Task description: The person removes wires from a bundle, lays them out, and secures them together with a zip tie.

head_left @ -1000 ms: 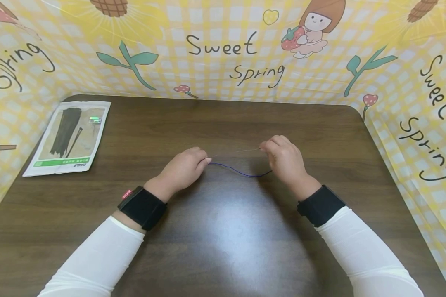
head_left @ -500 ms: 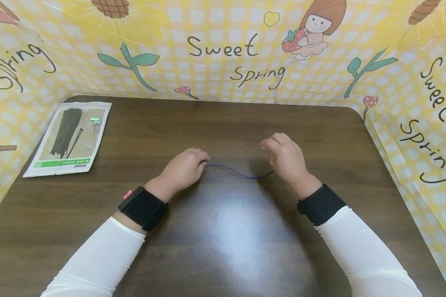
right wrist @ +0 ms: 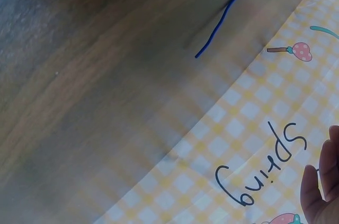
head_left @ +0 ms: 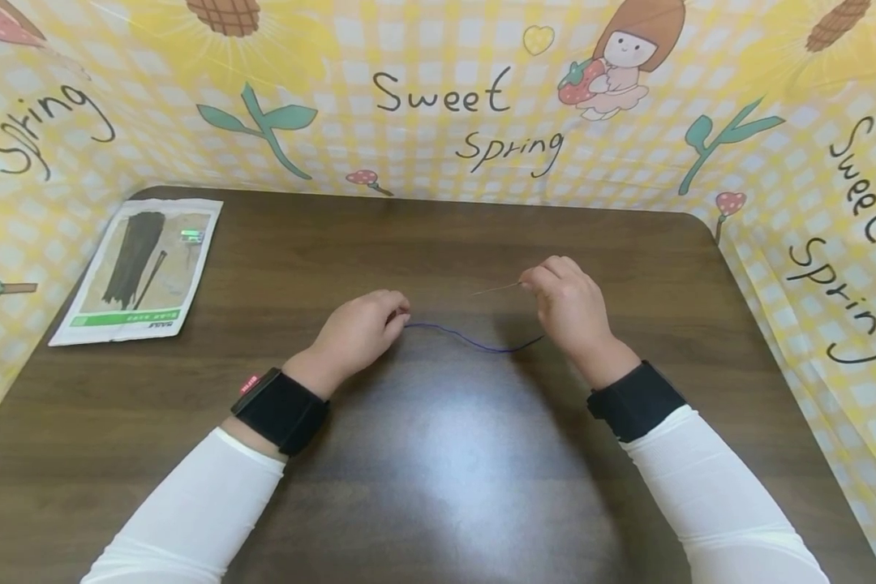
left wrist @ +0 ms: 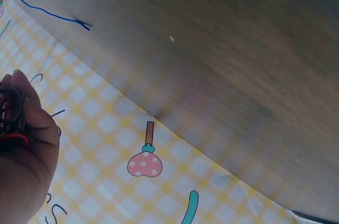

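Observation:
In the head view my left hand [head_left: 359, 331] is left of the table's middle, its fingers curled. The left wrist view shows it gripping a bundle of dark, looped wires [left wrist: 11, 110] with a red loop [left wrist: 16, 139] among them. Across from it, my right hand [head_left: 571, 318] pinches one end of a thin strand [head_left: 498, 288], which points left toward my other hand. Between and below the hands lies a blue wire [head_left: 474, 343] on the table, gently bent. Its free end shows in the right wrist view as a blue tip [right wrist: 204, 47].
A white packet [head_left: 182, 318] with a picture of a dark bundle and a green stripe lies at the table's back left. Yellow checked cloth [head_left: 423, 174] with printed flowers and words surrounds the brown wooden table [head_left: 445, 243].
My right hand has shifted slightly up and right with the strand, whose left end has drawn away from my left hand. The left hand has barely moved.

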Demonstrator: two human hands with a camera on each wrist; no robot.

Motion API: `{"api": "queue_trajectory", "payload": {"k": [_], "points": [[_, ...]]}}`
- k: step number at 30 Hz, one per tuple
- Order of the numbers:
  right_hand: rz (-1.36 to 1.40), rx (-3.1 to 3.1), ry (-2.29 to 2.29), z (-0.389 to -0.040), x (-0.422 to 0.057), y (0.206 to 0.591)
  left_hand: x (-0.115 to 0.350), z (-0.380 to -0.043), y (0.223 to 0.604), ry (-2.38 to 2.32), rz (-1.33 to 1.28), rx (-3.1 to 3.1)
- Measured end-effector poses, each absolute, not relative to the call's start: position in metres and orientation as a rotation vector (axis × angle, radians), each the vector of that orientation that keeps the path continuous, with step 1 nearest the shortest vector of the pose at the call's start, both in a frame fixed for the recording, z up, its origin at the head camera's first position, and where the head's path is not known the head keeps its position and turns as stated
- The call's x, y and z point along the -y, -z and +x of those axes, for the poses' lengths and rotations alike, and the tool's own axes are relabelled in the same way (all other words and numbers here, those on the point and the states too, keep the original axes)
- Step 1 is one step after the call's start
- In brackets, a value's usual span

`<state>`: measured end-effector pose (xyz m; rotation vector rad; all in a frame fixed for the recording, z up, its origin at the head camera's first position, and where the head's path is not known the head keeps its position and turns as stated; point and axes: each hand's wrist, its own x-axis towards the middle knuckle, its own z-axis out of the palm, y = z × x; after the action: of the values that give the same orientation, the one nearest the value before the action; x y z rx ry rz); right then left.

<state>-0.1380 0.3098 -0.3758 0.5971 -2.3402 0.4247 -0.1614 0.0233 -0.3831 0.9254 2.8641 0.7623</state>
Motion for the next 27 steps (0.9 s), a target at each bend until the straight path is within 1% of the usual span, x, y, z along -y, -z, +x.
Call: {"api": "queue_trajectory", "payload": {"k": [6,13,22,27], "points": [[0.588,2.331,-0.421,-0.1391,-0.3103,0.3735,-0.0235,-0.1618,0.3836,-0.777,0.941,-2.864],[0.585,2.335,-0.425,-0.1378,-0.3102,0.3743,-0.0239,-0.1611,0.3814,-0.766,0.842,-2.880],[0.615,2.299,-0.417,-0.1390,-0.3070,0.3683,-0.0255,-0.1609,0.3819,-0.718,0.847,-2.920],[0.598,2.301,-0.422,-0.1383,-0.3072,0.3682,-0.0261,-0.1614,0.3816,-0.766,0.782,-2.947]]}}
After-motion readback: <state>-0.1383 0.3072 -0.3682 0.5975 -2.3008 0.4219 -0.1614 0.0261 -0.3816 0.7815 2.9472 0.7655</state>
